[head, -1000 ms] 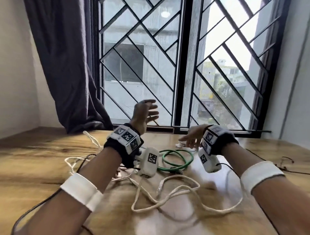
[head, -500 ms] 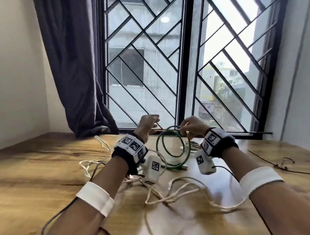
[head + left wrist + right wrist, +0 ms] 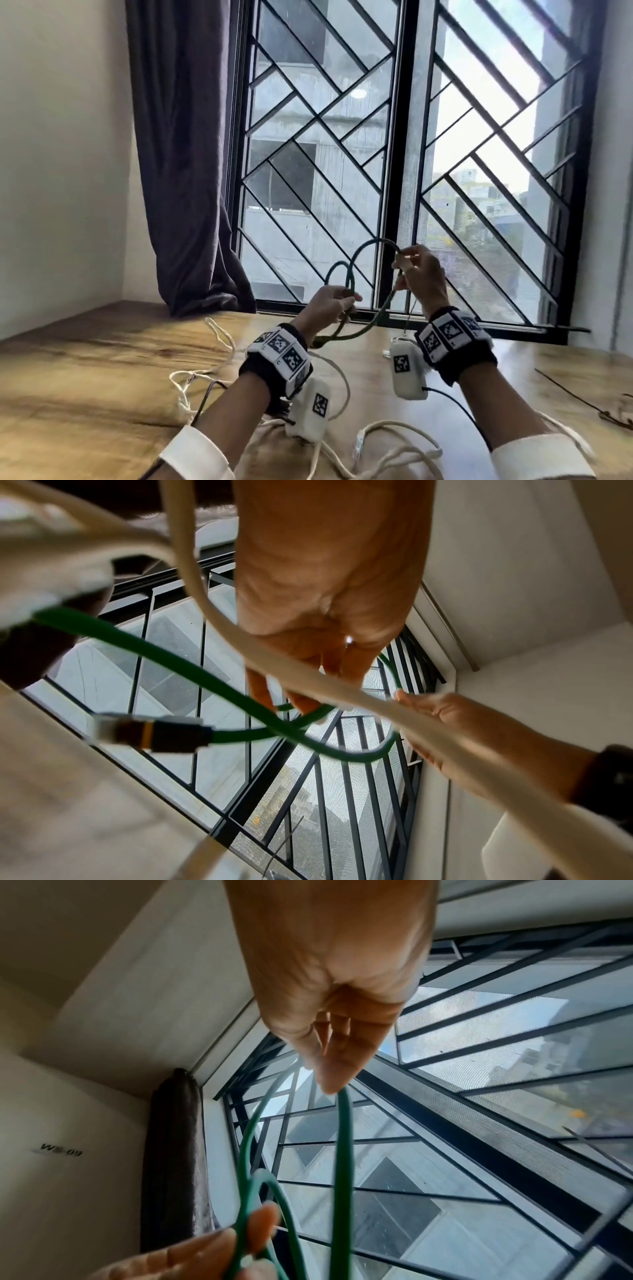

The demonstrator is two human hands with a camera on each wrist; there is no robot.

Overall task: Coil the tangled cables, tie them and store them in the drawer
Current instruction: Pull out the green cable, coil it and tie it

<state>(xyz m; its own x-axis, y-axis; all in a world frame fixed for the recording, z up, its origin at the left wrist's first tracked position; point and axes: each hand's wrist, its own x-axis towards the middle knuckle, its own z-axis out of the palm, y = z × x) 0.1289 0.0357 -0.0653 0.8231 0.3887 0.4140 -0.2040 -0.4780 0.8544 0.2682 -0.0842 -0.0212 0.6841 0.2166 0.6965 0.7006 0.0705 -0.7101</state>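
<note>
Big barred window (image 3: 394, 154) fills the top and middle of the head view, dark curtain (image 3: 185, 154) upper left, wooden table (image 3: 85, 377) across the bottom with white cables (image 3: 387, 445) lying loose on it. Centre frame, left hand (image 3: 329, 305) and right hand (image 3: 418, 270) both pinch the green cable (image 3: 363, 248), held up in loops above the table.
</note>
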